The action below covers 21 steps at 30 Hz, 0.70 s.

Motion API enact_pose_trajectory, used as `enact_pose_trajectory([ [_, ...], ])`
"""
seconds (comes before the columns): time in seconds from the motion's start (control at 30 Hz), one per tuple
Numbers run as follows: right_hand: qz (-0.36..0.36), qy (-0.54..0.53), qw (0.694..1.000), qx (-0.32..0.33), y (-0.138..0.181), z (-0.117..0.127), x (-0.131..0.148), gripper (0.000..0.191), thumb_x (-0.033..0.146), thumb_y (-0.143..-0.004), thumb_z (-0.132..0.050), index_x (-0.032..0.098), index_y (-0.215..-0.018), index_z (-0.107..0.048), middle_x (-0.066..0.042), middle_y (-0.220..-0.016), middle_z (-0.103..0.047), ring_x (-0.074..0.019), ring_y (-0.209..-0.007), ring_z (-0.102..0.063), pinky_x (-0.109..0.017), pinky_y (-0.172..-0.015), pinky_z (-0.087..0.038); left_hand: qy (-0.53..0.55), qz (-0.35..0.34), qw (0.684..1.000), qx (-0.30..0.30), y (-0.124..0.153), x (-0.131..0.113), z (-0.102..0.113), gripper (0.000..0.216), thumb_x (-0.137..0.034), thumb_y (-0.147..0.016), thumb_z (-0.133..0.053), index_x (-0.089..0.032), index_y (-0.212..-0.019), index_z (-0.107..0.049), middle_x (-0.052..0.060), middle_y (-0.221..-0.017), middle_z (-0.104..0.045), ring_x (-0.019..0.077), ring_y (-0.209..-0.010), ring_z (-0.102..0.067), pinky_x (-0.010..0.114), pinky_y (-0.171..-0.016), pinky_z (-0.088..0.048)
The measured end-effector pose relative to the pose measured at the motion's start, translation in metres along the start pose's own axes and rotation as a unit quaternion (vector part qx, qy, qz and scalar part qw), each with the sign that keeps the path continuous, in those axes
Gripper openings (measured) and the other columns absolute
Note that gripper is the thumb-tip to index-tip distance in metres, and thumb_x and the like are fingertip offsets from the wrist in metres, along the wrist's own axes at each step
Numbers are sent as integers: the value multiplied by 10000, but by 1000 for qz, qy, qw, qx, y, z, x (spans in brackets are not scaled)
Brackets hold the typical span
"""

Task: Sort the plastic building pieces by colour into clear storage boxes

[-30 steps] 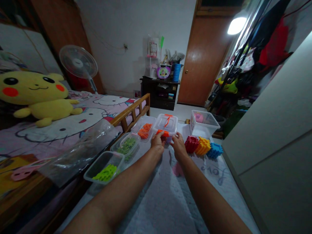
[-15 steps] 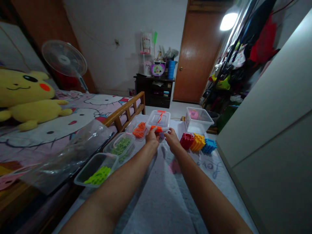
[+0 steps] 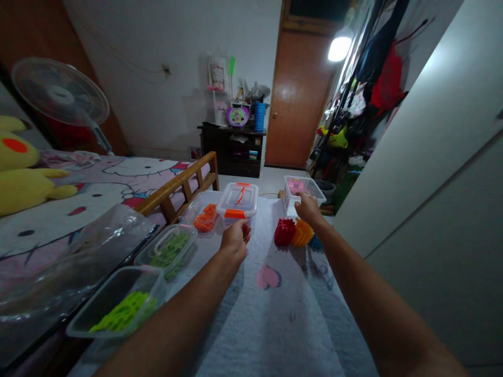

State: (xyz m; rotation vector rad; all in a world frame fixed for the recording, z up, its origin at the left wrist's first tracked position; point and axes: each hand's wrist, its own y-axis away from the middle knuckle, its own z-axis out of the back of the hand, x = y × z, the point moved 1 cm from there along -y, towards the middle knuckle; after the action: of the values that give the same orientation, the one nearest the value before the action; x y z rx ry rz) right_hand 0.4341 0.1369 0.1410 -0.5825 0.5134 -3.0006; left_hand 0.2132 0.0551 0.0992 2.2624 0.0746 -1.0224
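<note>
I see the open bin [image 3: 293, 201] far right on the mat [image 3: 275, 319] with my right hand [image 3: 308, 208] gripping its near rim, while my loosely curled left hand [image 3: 234, 240] hangs empty just short of the lidded box [image 3: 238, 201].

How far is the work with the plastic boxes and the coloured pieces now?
Done: orange pieces, dark green pieces and lime pieces lie sorted in separate tubs, and the orange-latched box is lidded. In hand: the right hand touches the open clear bin; the left hand is by the latched box. Left: red, yellow and blue blocks on the mat.
</note>
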Motion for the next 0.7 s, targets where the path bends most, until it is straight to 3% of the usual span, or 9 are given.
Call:
enact_pose_trajectory([
  [0.07, -7, 20, 1000, 3, -7, 3, -18, 471, 35, -791, -456, 55, -1231, -621, -220, -1290, -616, -302, -1243, -535, -395, -1081, -341, -21, -42, 998, 48, 8, 0, -15, 119, -93, -650, -655, -160, -721, -586, -34, -614, -578, 87, -556, -563, 189, -555, -388],
  [0.17, -9, 46, 999, 17, -15, 3, -38, 498, 0, -776, -450, 68, -1236, -628, -218, -1269, -632, -307, -1232, -541, -403, -1068, -345, -114, -119, 974, 155, 9, 0, -55, 208, -54, -608, -660, -172, -774, -617, -19, -662, -598, 113, -619, -567, 227, -628, -423],
  [0.23, -8, 57, 998, 29, -19, 1, -46, 495, -4, -774, -456, 87, -1221, -647, -200, -1232, -656, -297, -1201, -563, -384, -1047, -366, -206, -175, 935, 228, 2, 3, -87, 231, -12, -577, -659, -169, -745, -635, 8, -685, -610, 143, -661, -567, 263, -682, -450],
  [0.3, -7, 63, 997, 38, -21, -2, -51, 495, -5, -772, -461, 101, -1212, -661, -184, -1202, -671, -280, -1165, -587, -352, -1016, -392, -304, -259, 867, 297, -8, 10, -117, 236, 13, -566, -642, -186, -694, -625, 35, -717, -630, 198, -749, -601, 305, -749, -481],
  [0.47, -15, 63, 997, 38, -20, -12, -57, 476, 9, -784, -475, 104, -1201, -685, -174, -1184, -676, -247, -1104, -621, -291, -958, -432, -357, -304, 811, 349, -33, 35, -160, 335, 87, -509, -629, -212, -657, -617, 73, -867, -676, 254, -1002, -631, 315, -970, -437],
  [0.7, -43, 39, 998, 3, -22, -14, -53, 387, 54, -813, -479, 83, -1109, -727, -179, -1074, -715, -241, -1015, -656, -299, -947, -449, -406, -337, 779, 340, -47, 43, -168, 279, -18, -586, -747, -222, -608, -556, 61, -766, -631, 266, -917, -658, 332, -945, -469],
])
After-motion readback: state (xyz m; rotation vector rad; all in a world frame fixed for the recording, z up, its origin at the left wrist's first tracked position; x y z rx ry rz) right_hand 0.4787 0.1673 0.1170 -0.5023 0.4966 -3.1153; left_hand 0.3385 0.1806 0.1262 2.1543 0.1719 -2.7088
